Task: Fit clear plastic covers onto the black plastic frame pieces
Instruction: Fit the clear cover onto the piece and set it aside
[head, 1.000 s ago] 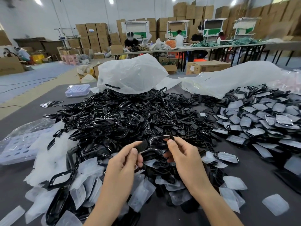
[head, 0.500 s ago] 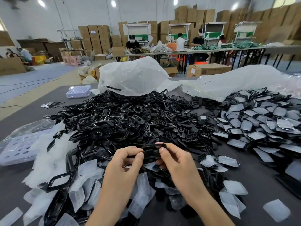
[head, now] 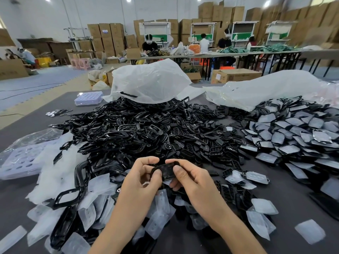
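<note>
Dark grey worktable (head: 297, 204) before us, heaped with black frame pieces (head: 128, 129) and loose clear covers (head: 88, 215); our left hand (head: 143, 175) and right hand (head: 192, 177) both pinch one black frame (head: 166, 171) just above the near pile, thumbs on top; we judge a cover is being seated, so next comes even pressure round the rim; whether a cover sits in it we cannot tell, fingers hiding its edges

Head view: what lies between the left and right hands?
One black frame piece, pinched from both sides by the left hand and the right hand; the head view shows this.
</note>
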A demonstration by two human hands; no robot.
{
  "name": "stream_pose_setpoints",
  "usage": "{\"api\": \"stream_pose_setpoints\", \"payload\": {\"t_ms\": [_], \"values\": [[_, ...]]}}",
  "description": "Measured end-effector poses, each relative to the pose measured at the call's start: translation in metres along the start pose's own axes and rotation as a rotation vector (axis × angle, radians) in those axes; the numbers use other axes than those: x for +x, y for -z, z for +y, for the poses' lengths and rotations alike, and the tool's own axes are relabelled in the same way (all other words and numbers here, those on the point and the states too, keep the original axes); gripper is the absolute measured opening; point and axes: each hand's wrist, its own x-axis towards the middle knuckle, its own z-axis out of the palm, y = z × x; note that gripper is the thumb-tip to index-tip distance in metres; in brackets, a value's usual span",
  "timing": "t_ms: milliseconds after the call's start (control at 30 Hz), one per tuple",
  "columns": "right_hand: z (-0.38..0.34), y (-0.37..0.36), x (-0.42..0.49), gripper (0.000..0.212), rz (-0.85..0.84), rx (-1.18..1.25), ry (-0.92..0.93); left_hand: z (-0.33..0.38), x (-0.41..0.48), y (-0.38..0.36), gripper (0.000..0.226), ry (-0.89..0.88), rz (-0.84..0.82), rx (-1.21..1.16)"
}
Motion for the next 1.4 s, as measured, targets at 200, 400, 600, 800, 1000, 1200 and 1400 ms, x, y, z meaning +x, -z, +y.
{"api": "stream_pose_setpoints", "payload": {"t_ms": [200, 400, 600, 800, 1000, 1200, 1400], "values": [[0.003, -0.002, 0.001, 0.011, 0.139, -0.103, 0.046, 0.000, -0.006, -0.009, 0.021, -0.132, 0.129, 0.336], [0.006, 0.011, 0.006, 0.007, 0.407, -0.055, 0.040, -0.004, -0.005, 0.014, 0.028, -0.297, -0.056, 0.682], [0.006, 0.010, 0.007, 0.008, 0.431, 0.032, 0.019, -0.014, -0.004, 0.014, 0.022, -0.399, -0.140, 0.978], [0.007, 0.008, 0.008, 0.008, 0.414, 0.021, 0.009, -0.017, -0.004, 0.012, 0.017, -0.369, -0.096, 0.892], [0.008, 0.008, 0.009, 0.008, 0.427, 0.011, 0.003, -0.012, -0.004, 0.011, 0.011, -0.232, -0.018, 0.628], [0.009, 0.008, 0.008, 0.007, 0.419, 0.008, -0.004, -0.021, -0.005, 0.009, 0.021, -0.258, -0.152, 0.960], [0.007, 0.008, 0.008, 0.007, 0.398, 0.018, -0.001, -0.017, -0.003, 0.008, 0.011, -0.308, 0.027, 0.716]]}}
